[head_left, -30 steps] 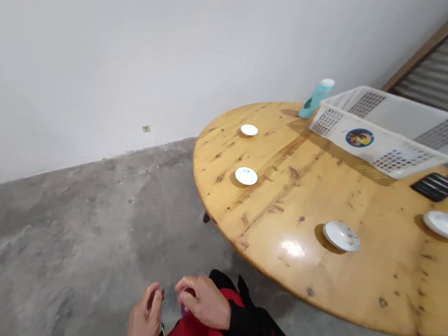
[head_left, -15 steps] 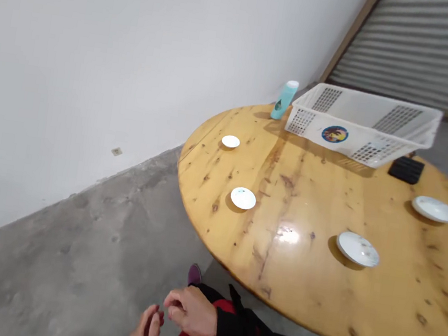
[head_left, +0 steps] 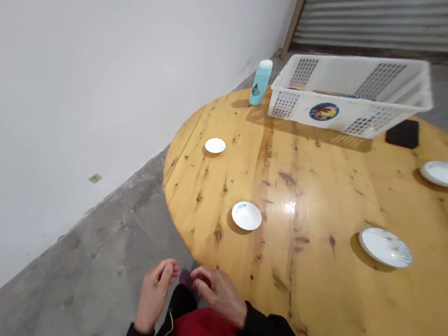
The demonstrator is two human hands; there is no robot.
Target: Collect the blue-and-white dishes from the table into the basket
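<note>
My left hand (head_left: 155,294) hangs over the floor just off the table's near edge, its fingers loosely bent with nothing in them. Facing it is my right hand (head_left: 220,295), also empty, with curled fingers and thumb apart, at the rim of the round wooden table (head_left: 310,291). Closest to my right hand stands a small white dish (head_left: 245,222). Another small white dish (head_left: 215,145) lies farther back on the left. A larger white plate (head_left: 385,247) with a faint floral pattern rests at the right, and a similar plate (head_left: 447,174) is behind it.
At the table's back stands a white plastic basket (head_left: 299,103) with a round sticker. A light-blue bottle (head_left: 260,83) is left of it, and a flat black object (head_left: 404,133) lies to its right. A white wall (head_left: 117,64) runs along the left.
The view has shifted, so more of the table's near side shows. Both hands have risen in the picture, and the left hand is now fully visible beside the right. The dishes appear unmoved on the table.
</note>
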